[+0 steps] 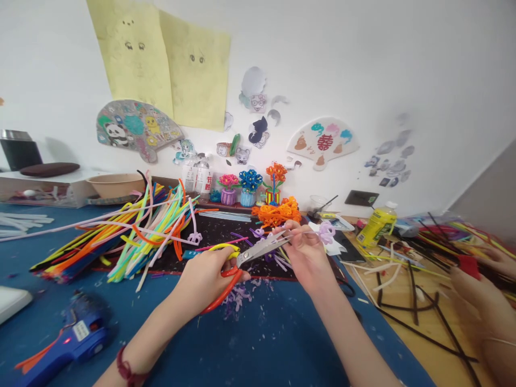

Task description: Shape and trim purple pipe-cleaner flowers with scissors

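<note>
Left hand [207, 279] grips scissors [258, 249], blades right by right hand [308, 259], which pinches lilac flower [326, 232], petals jutting rightward.

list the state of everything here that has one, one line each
left hand, closed on scissors
scissors, blades slightly apart
right hand, pinching lilac piece
glue gun, red light lit
yellow bottle, capped
tan bowl, upright, contents hidden
black flask, standing

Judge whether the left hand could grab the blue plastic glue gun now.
Probably not freely: the left hand grips orange-handled metal scissors, though nothing seems to block the glue gun.
</note>
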`<move>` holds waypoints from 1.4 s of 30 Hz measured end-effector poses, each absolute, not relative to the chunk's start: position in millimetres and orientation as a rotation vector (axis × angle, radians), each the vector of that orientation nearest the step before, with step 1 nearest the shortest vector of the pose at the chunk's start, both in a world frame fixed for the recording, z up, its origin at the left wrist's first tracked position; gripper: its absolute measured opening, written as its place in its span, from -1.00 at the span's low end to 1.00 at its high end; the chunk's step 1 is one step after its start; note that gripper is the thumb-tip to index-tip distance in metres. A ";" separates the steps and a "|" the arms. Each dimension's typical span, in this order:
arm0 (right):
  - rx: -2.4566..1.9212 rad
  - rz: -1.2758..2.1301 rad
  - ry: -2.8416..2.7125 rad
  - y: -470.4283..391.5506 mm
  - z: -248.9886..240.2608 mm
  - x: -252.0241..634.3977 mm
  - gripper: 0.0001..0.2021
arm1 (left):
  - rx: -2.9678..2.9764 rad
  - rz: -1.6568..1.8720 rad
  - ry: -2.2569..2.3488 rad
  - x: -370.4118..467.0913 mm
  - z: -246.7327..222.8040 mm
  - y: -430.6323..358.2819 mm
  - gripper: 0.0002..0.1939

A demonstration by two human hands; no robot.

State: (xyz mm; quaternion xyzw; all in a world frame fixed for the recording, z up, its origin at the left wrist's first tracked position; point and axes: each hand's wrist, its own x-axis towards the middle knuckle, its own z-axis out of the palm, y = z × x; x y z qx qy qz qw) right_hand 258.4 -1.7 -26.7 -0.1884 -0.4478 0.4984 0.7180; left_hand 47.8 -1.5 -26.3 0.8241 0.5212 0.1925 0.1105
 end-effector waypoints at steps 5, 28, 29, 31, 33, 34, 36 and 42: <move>-0.421 1.114 -0.980 -2.7 -26.7 258.5 -0.86 | 2.421 0.549 1.537 47.5 -27.9 -0.7 -0.68; -0.418 1.125 -0.946 -3.9 -26.3 258.7 -0.84 | 2.414 0.483 1.584 46.9 -21.8 -2.6 -0.56; -0.419 1.128 -0.942 -4.0 -26.3 258.9 -0.84 | 2.416 0.474 1.594 47.0 -21.3 -2.9 -0.56; -0.421 1.125 -0.937 -3.9 -26.4 259.2 -0.84 | 2.417 0.463 1.613 47.0 -20.5 -3.6 -0.57; -0.419 1.116 -0.939 -3.6 -26.7 259.6 -0.84 | 2.415 0.474 1.612 47.0 -20.3 -4.0 -0.60; -0.418 1.109 -0.940 -3.3 -26.9 259.8 -0.84 | 2.413 0.483 1.607 47.1 -20.4 -4.1 -0.62; -0.418 1.099 -0.940 -2.7 -27.2 260.1 -0.85 | 2.405 0.500 1.594 47.6 -20.9 -4.2 -0.67; -0.426 1.112 -0.953 -2.6 -26.9 259.2 -0.85 | 2.418 0.521 1.588 49.1 -22.8 -4.3 -0.69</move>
